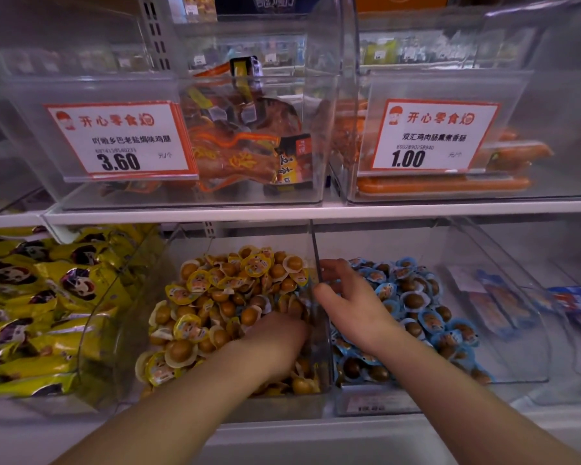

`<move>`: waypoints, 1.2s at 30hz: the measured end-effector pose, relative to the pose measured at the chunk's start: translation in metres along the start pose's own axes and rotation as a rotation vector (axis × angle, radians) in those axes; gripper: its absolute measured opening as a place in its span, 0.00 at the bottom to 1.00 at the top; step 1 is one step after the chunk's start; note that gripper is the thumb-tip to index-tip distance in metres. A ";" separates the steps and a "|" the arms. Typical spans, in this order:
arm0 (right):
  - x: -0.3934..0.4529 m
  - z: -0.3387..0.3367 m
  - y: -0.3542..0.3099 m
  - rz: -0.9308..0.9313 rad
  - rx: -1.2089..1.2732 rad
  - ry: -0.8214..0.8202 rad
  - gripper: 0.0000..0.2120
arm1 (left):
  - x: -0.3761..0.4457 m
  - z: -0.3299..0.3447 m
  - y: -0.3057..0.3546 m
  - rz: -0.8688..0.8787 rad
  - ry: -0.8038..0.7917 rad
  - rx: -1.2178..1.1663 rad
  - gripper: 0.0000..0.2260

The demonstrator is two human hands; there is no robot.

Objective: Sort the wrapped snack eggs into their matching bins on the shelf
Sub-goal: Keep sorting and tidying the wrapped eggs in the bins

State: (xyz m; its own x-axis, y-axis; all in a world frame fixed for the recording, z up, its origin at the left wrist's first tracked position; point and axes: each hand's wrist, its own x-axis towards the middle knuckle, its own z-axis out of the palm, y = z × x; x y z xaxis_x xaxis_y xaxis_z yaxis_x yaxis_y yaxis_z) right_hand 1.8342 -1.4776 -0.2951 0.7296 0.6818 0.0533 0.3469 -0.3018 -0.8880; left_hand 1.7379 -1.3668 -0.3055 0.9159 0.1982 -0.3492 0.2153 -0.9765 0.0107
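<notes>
On the lower shelf (282, 427), two clear bins stood side by side, split by a thin transparent divider (317, 263). The left bin (275, 406) was heaped with yellow-wrapped snack eggs (215, 297); the right bin (376, 402) held blue-wrapped snack eggs (416, 303).

The left hand (275, 337) reached down into the yellow pile near the divider, its fingers buried among the wrappers, so whether its grip had closed on an egg could not be told. The right hand (346, 297) hovered over the near-left part of the blue bin, just beside the divider, fingers curled and thumb pointing toward the partition. What its grip held, if anything, was hidden behind the fingers.

Further left lay a bin of yellow snack packets (37, 297) printed with a cartoon face. To the right, flat blue-trimmed packets (497, 303) sat in another clear bin. On the upper shelf, a bin with a price card reading 3.60 (121, 139) held orange-wrapped chicken legs (245, 142), and its neighbour, tagged 1.00 (433, 135), held orange sausages (443, 184).
</notes>
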 end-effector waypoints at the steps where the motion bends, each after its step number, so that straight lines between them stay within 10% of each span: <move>1: -0.001 0.000 -0.001 0.000 0.004 -0.002 0.37 | -0.001 0.004 -0.006 0.026 0.028 -0.064 0.19; 8: -0.003 -0.003 -0.004 0.006 -0.025 -0.019 0.37 | 0.004 0.003 -0.033 0.111 0.160 -0.489 0.09; 15: -0.005 -0.007 -0.008 -0.028 -0.102 -0.018 0.36 | -0.030 -0.031 -0.061 -0.160 0.496 -1.723 0.02; 21: -0.025 0.008 -0.038 -0.438 -0.213 0.364 0.17 | -0.077 -0.016 -0.062 -0.287 0.505 -2.517 0.11; 27: -0.044 0.065 -0.067 -0.214 0.014 -0.077 0.17 | -0.083 -0.001 -0.063 -0.262 0.720 -2.396 0.09; 31: -0.038 0.094 -0.082 0.302 0.730 -0.270 0.18 | -0.083 0.014 -0.059 -0.262 0.894 -1.533 0.11; 36: -0.033 0.109 -0.081 0.322 0.998 -0.303 0.17 | -0.079 0.021 -0.081 -0.144 0.910 -1.065 0.22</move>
State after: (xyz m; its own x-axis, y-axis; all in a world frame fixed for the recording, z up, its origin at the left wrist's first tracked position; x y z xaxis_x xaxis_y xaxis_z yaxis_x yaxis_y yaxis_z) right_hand 1.7183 -1.4030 -0.2751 0.4774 0.8450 -0.2412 -0.5685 0.0877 -0.8180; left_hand 1.6408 -1.3054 -0.2984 0.6717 0.6740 0.3074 0.0993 -0.4931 0.8643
